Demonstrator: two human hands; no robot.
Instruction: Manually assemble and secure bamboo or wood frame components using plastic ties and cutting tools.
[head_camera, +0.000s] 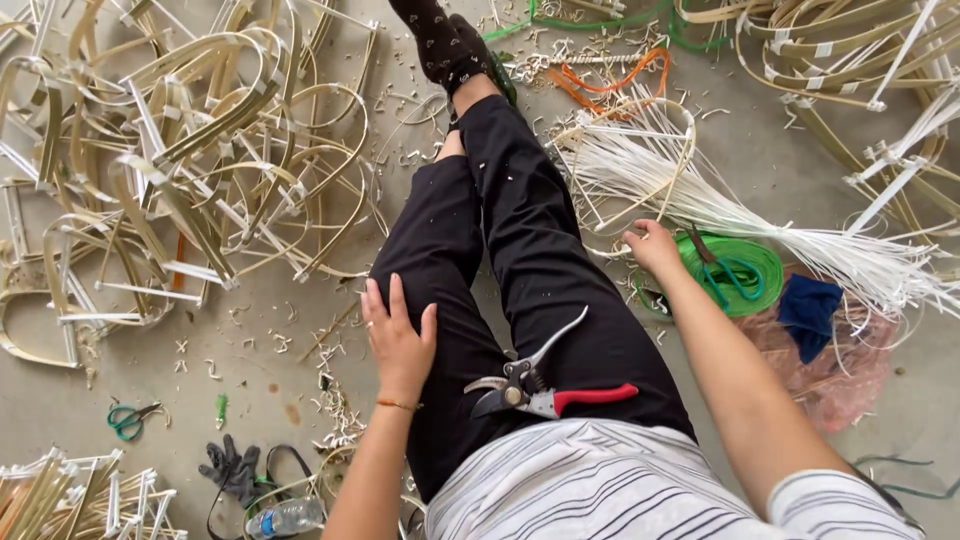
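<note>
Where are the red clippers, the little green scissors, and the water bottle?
Red-handled clippers (545, 388): head view, on the pivot where blades meet handles, lying on the lap.
Green scissors (128, 418): head view, on the handle loops.
Water bottle (285, 518): head view, on its clear body.

The fingertips of the right hand (655, 247) are hidden among the white strips (760, 225), so a grip cannot be judged. The bent cane frames (190, 170) are cut off by the top and left edges. The plastic bottle (287, 518) is clipped at the bottom edge. The pruning shears (540, 385) are partly blurred at the blades.
</note>
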